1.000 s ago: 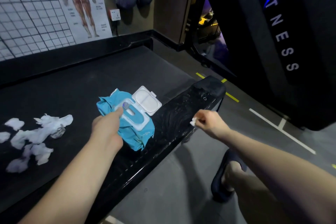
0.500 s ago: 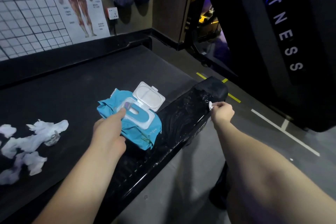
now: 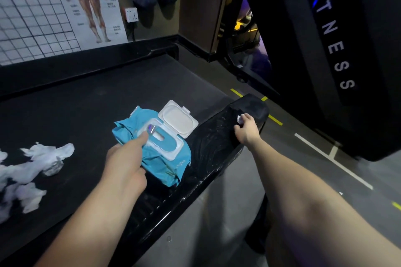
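wipe (image 3: 239, 118) mostly inside right hand (image 3: 247, 131)

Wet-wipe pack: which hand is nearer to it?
Left. The left hand touches the blue wet-wipe pack, finger at its opening. The right hand is off to its right, pinching a white wipe against the far end of the black rail.

Head camera looks down (near) at the wipes pack (image 3: 165, 167).
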A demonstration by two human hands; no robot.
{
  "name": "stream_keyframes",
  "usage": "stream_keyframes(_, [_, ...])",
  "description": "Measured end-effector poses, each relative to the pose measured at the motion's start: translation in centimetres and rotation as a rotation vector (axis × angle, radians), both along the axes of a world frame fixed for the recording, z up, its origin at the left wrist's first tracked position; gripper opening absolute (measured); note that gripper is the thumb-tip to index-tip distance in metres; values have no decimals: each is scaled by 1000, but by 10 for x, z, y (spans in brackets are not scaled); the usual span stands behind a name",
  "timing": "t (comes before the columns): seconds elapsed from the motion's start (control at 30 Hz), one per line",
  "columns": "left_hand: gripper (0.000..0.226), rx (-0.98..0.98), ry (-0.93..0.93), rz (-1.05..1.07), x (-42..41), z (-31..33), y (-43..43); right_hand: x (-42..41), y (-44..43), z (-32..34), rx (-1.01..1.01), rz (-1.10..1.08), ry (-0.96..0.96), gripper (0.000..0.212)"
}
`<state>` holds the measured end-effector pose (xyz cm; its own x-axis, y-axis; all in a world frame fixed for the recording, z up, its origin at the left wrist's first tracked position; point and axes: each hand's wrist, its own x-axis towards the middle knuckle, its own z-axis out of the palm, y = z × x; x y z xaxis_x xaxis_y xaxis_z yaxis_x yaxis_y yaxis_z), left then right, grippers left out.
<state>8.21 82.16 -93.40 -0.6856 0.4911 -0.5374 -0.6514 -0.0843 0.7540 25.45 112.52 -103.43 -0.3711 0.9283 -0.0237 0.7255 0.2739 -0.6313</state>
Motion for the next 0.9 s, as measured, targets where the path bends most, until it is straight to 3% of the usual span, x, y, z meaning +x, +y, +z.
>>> stream_keyframes(0.07, [10,9,-3,0,1,0,0,0,5,-4,-23,29,-93,4])
stream_keyframes(0.17, [9,6,-5,8,1,0,1,2,9,-4,67,39,-74,29])
stream_keyframes(0.37, [8,-22,-10,30,0,1,1,1,5,2,171,174,-119,18])
stream_keyframes(0.53, [10,-2,-6,47,-1,0,-2,-14,-1,-4,148,52,19,33])
stream_keyframes(0.77, [12,-29,-18,73,-10,-3,0,-42,-13,-4,7,237,3,14])
stream_keyframes(0.9, [11,-36,-24,76,-14,-8,1,-47,-13,-9,81,63,143,16])
